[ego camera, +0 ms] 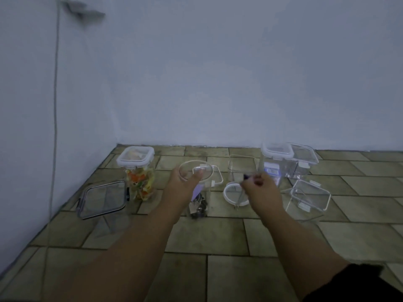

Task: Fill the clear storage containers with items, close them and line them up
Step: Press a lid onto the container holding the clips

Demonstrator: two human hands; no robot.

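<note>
Left hand [183,180] is gripping a round clear lid [195,171] just over the container with metal clips [198,207]. Right hand [261,188] is pinching some small dark thing [246,176] above the round white-rimmed container [234,194]. The closed tall container of colourful stuff [139,173] sits near the floor's [229,236] back left corner, and another closed one [275,158] is along the back edge.

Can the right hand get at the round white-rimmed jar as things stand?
Likely yes. The right hand, pinching a small dark item, sits right beside the round jar, whose mouth is open; the left hand holds a round lid aside.
</note>
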